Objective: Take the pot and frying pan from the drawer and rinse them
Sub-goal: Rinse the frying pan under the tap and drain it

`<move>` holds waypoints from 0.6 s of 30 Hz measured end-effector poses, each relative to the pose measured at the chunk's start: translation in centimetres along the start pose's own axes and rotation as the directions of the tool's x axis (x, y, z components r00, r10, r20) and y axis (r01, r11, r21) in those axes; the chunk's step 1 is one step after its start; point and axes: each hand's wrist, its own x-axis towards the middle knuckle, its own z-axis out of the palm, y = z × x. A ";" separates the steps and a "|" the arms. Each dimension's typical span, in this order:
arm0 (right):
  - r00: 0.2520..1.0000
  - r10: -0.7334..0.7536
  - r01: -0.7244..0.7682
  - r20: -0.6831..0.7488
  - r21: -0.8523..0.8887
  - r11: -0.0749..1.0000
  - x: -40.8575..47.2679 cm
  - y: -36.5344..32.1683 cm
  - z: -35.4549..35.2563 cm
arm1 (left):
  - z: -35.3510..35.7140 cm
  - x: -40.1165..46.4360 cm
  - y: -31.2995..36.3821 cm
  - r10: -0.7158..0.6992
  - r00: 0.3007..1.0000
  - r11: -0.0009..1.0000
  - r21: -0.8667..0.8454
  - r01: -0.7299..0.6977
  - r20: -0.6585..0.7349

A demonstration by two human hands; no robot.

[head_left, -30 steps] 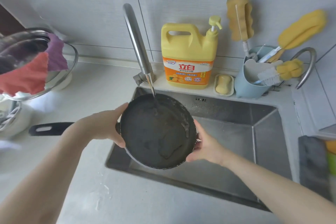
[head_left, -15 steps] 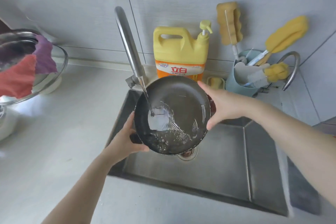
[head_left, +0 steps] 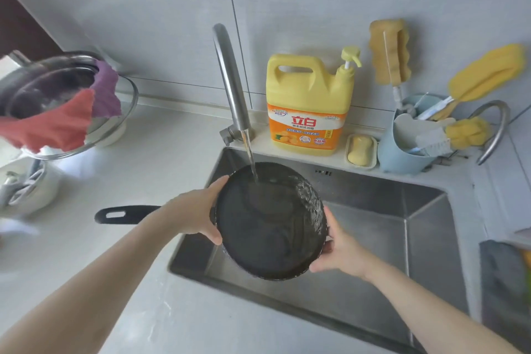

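A dark frying pan (head_left: 270,227) hangs over the steel sink (head_left: 425,233), its black handle sticking out left over the counter. Water from the steel tap (head_left: 230,80) streams onto the pan's far inner side and splashes along its right rim. My left hand (head_left: 195,211) grips the pan's left rim near the handle base. My right hand (head_left: 337,247) holds the right rim, thumb on the edge and fingers under it. A steel pot (head_left: 37,89) stands at the far left on the counter, partly covered by cloths.
A glass lid (head_left: 126,112) with red and purple cloths sits at the left. A yellow detergent jug (head_left: 307,103), a soap dish (head_left: 360,149) and a blue holder (head_left: 402,149) with brushes and sponges line the ledge behind the sink. A dark cloth (head_left: 502,282) lies at the right.
The pan has gone from tilted up with its handle toward me to lying flatter with the handle pointing left. My right hand moved from the far rim to the near right rim.
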 end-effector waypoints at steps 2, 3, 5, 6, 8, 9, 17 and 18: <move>0.995 -0.027 0.028 -0.096 0.012 1.000 0.6 0.0 0.2 | 0.7 0.2 0.0 -0.016 0.992 0.996 0.089 0.027 -0.125; 0.988 -0.053 0.051 -0.143 -0.021 0.998 0.8 -0.3 -0.1 | 1.3 0.3 0.0 -0.012 0.984 0.995 0.097 0.030 -0.179; 0.971 -0.119 0.088 -0.207 -0.156 0.984 0.8 -1.5 -1.4 | 2.6 0.6 0.0 0.010 0.960 0.999 0.050 0.004 -0.279; 0.961 -0.154 0.103 -0.228 -0.223 0.969 0.7 -2.2 -2.2 | 3.4 0.8 0.0 0.019 0.945 1.000 0.017 -0.015 -0.328; 0.939 -0.232 0.137 -0.255 -0.342 0.930 0.3 -3.2 -3.7 | 5.1 1.3 0.0 0.032 0.905 0.997 -0.052 -0.059 -0.423; 0.927 -0.267 0.153 -0.264 -0.384 0.910 0.0 -3.6 -4.4 | 5.9 1.6 0.0 0.038 0.882 0.993 -0.078 -0.085 -0.470; 0.839 -0.439 0.192 -0.323 -0.579 0.793 -1.7 -3.9 -5.8 | 8.9 2.6 0.7 0.133 0.688 0.983 0.004 -0.185 -0.714; 0.823 -0.468 0.202 -0.323 -0.602 0.772 -1.6 -3.9 -5.6 | 8.9 2.6 0.6 0.116 0.681 0.985 -0.004 -0.171 -0.723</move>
